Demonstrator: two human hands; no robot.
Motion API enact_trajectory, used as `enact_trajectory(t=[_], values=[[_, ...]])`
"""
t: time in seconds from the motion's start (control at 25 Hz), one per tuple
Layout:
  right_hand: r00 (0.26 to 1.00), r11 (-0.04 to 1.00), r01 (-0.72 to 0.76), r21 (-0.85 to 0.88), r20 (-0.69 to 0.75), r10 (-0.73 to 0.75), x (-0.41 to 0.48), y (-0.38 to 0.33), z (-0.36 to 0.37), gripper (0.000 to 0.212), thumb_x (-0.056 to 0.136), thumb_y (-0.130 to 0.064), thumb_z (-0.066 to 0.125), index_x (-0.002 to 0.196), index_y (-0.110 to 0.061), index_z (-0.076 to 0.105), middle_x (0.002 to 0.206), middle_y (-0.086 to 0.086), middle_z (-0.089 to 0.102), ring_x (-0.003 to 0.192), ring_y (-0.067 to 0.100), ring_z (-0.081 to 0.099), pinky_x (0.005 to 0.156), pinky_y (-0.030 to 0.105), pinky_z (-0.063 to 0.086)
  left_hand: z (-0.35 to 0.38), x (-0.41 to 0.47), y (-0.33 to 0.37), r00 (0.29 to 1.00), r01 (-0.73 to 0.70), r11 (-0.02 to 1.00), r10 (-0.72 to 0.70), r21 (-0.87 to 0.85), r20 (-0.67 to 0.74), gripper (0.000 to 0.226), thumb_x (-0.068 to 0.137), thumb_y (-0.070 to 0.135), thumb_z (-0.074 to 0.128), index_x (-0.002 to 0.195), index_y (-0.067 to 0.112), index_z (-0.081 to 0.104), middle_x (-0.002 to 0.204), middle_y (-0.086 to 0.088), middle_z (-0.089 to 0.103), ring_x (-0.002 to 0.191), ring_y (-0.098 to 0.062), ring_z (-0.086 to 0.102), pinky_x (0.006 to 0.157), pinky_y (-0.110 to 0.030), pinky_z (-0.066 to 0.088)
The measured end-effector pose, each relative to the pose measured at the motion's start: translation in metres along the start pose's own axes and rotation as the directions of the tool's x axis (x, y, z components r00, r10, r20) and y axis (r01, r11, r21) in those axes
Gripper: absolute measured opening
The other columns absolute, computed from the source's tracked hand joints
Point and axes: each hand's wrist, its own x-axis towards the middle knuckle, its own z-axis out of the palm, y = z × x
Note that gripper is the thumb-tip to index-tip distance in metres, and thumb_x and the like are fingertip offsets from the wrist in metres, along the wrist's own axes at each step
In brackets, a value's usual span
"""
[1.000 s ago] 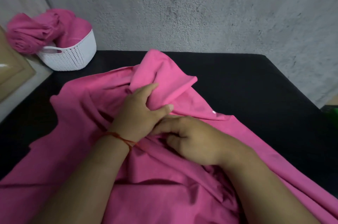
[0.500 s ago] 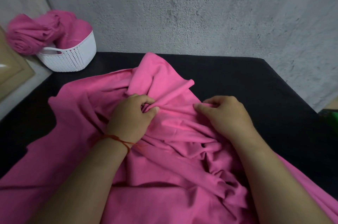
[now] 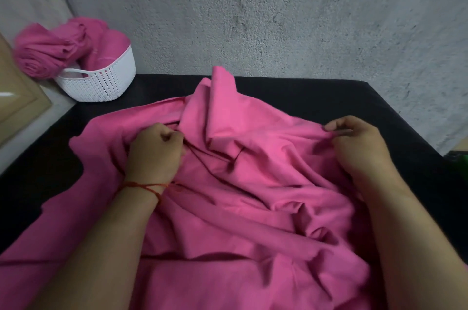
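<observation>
Pink cotton cloth [image 3: 253,195] lies rumpled across the black tabletop [image 3: 354,102], not yet flattened or folded. The left hand [image 3: 154,155] bunches one fold in curled fingers; the right hand [image 3: 359,147] pinches the far edge. Rolled pink cloths [image 3: 50,51] already fill a white perforated basket [image 3: 101,81].

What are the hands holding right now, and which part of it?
Both hold the pink cloth: the left hand grips a bunched fold near its middle, and the right hand pinches its far right edge.
</observation>
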Motion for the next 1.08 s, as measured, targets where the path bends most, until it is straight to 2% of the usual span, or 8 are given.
enact_trajectory(t=[0.12,0.24,0.32,0.44,0.64,0.84,0.96,1.08], values=[[0.984,1.0,-0.011,-0.021,0.175,0.014,-0.005,-0.001,0.004,0.057,0.082,0.011,0.038,0.094,-0.024,0.081,0.09,-0.001,0.08,0.063,0.012,0.067,0.059,0.023,0.051,-0.004,0.0,-0.004,0.981,-0.135,0.98,0.153,0.145,-0.123,0.008,0.088,0.027,0.061,0.09,0.021,0.065,0.087,0.003,0.072,0.087,-0.024,0.067,0.082,-0.035,0.049],[0.951,0.997,0.028,-0.075,0.308,-0.003,-0.003,0.003,0.009,0.069,0.083,0.012,0.044,0.124,-0.032,0.077,0.115,-0.012,0.078,0.104,0.005,0.073,0.098,0.026,0.058,-0.006,0.007,-0.02,0.942,-0.286,0.888,0.329,0.361,-0.063,0.033,0.085,0.042,0.055,0.113,0.027,0.066,0.118,-0.002,0.069,0.111,-0.033,0.062,0.103,-0.045,0.045],[0.988,0.994,0.055,-0.097,0.152,-0.04,0.001,0.002,-0.001,0.08,0.083,0.01,0.045,0.149,-0.032,0.059,0.144,-0.007,0.065,0.129,0.009,0.063,0.114,0.026,0.046,-0.007,0.011,-0.028,0.97,-0.234,0.853,0.235,0.466,0.057,0.052,0.085,0.055,0.05,0.132,0.033,0.059,0.137,0.0,0.062,0.127,-0.033,0.056,0.111,-0.048,0.041],[0.953,0.977,0.049,-0.208,-0.284,-0.109,-0.001,0.002,-0.025,0.092,0.086,0.001,0.047,0.169,-0.025,0.018,0.176,0.001,0.018,0.149,0.033,0.043,0.12,0.047,0.035,-0.006,0.011,-0.035,0.989,-0.138,0.827,0.089,0.545,0.115,0.067,0.085,0.06,0.048,0.146,0.032,0.049,0.151,-0.002,0.052,0.138,-0.034,0.047,0.117,-0.051,0.035],[1.0,0.842,-0.028,-0.539,-0.024,0.017,0.012,0.018,-0.017,0.067,0.081,-0.031,0.06,0.147,-0.028,0.043,0.147,0.021,0.049,0.124,0.049,0.056,0.101,0.059,0.045,-0.008,0.014,-0.036,0.986,-0.086,0.784,-0.022,0.614,0.166,0.076,0.088,0.068,0.033,0.151,0.028,0.044,0.158,-0.004,0.045,0.145,-0.034,0.04,0.121,-0.054,0.029],[0.997,0.8,-0.032,-0.599,-0.077,-0.017,0.015,0.03,-0.014,0.087,0.088,-0.042,0.066,0.163,-0.034,0.023,0.168,0.012,0.025,0.146,0.046,0.033,0.113,0.067,0.034,0.0,0.006,-0.033,0.981,-0.055,0.737,-0.086,0.674,0.174,0.068,0.1,0.065,0.027,0.161,0.036,0.024,0.172,0.002,0.018,0.157,-0.03,0.017,0.125,-0.058,0.012],[0.975,0.742,0.053,-0.668,-0.127,-0.184,0.014,0.037,-0.009,0.084,0.086,-0.035,0.072,0.16,-0.038,0.031,0.171,0.004,0.024,0.157,0.038,0.02,0.117,0.074,0.021,0.002,0.001,-0.031,0.982,-0.056,0.724,-0.083,0.688,0.167,0.067,0.101,0.064,0.025,0.162,0.037,0.021,0.173,0.002,0.016,0.158,-0.03,0.015,0.124,-0.059,0.011],[0.901,0.705,0.301,-0.642,-0.052,-0.431,-0.003,0.048,-0.015,0.06,0.089,-0.036,0.069,0.148,-0.034,0.054,0.162,-0.001,0.045,0.155,0.032,0.03,0.117,0.074,0.023,0.0,-0.017,-0.028,0.981,-0.103,0.703,-0.044,0.704,0.188,0.064,0.101,0.061,0.026,0.161,0.038,0.026,0.171,0.001,0.022,0.156,-0.029,0.021,0.124,-0.058,0.014]])
